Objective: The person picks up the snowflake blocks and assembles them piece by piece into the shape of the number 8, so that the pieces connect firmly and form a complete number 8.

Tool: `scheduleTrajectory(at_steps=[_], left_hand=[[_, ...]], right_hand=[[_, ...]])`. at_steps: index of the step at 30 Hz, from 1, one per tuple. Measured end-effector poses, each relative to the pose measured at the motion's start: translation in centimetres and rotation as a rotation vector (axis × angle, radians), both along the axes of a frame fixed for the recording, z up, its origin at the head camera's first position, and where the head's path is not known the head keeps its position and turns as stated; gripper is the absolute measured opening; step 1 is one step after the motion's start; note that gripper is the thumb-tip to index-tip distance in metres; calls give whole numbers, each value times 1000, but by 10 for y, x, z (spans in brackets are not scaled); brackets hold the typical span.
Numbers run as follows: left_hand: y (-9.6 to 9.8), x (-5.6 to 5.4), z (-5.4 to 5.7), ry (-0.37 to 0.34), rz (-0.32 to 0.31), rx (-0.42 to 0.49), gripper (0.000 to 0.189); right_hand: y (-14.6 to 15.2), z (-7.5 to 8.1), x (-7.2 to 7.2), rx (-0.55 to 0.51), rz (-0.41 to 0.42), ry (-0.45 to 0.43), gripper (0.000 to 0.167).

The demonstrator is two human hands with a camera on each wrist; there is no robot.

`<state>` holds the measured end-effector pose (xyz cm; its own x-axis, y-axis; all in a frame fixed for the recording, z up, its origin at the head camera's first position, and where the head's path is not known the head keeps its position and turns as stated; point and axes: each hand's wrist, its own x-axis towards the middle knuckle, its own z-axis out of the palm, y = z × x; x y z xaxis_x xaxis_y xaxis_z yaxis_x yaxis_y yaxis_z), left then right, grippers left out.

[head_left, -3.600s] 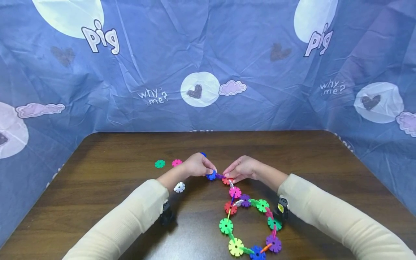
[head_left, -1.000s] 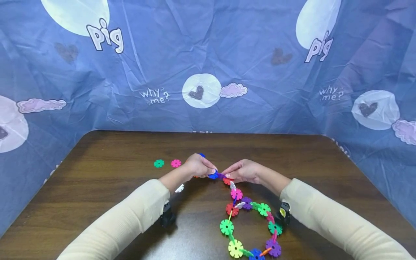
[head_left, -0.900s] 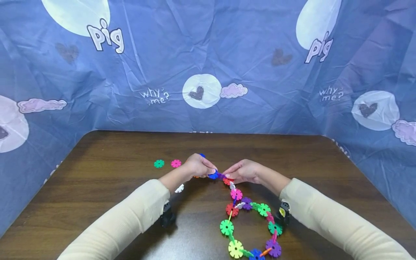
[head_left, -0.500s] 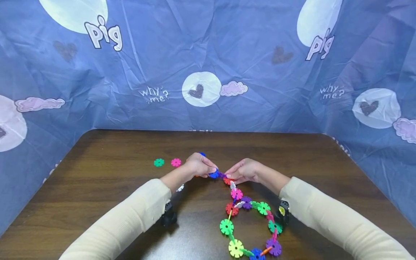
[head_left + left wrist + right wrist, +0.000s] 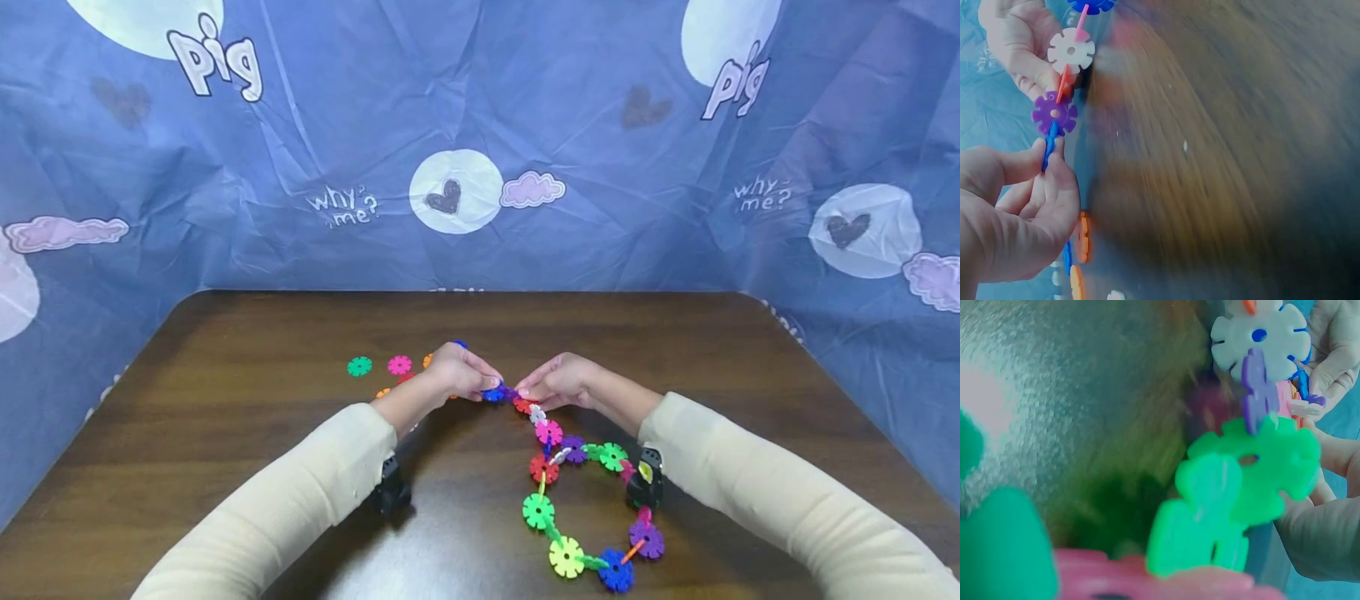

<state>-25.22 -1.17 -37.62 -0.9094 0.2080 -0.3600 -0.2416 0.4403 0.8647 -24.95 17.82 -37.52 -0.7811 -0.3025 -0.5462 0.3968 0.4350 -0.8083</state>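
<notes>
My left hand [image 5: 463,372] pinches a blue snowflake disc [image 5: 1050,147] between thumb and fingers. That disc is slotted into a purple snowflake disc [image 5: 1054,114] at the end of a linked chain. Just beyond the purple one, my right hand [image 5: 558,382] grips a red snowflake disc [image 5: 522,407], partly covered by its fingers. A white disc [image 5: 537,415] and a pink disc [image 5: 550,432] follow it down the chain. From there the chain runs into a closed ring of mixed colours, with a yellow disc [image 5: 566,557] at its near side. The right wrist camera hides part of the ring.
Loose discs lie left of my left hand on the brown table [image 5: 285,342]: a green one [image 5: 359,367], a pink one [image 5: 400,365], and several orange, red and blue ones partly behind the hand. A blue printed cloth [image 5: 480,108] stands behind the table.
Both hands keep their grips on the chain. The ring has shifted to the right, partly under the right wrist camera. The left forearm now covers most of the loose white disc. The head view has tilted slightly.
</notes>
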Motion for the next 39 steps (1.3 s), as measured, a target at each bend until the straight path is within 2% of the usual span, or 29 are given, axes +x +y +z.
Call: scheduleTrajectory(at_steps=[6,9,16,23,26,29,34,39], left_hand=[[-5,1,3,56,-3,30,16],[-7,1,6,85,21,30,16],[-5,0,11,58,95,96,19],[1,-6,12,23,149,157,19],[2,-10,12,-8,142,164,18],[3,-11,12,-53,125,202,20],[5,-12,8,-101,113,267,23],[6,-17,0,-128,98,305,18]], right_hand=[[-8,4,4,-22,-80,-14,34],[-11,5,6,-62,-110,-20,35],[-15,2,10,-125,-196,-13,37],[-18,8,14,-151,-295,6,35],[-15,9,11,-142,-268,-13,36],[-10,12,6,-79,-210,-17,37],[-6,17,-7,60,-108,65,38],[-9,19,-20,136,-27,121,37]])
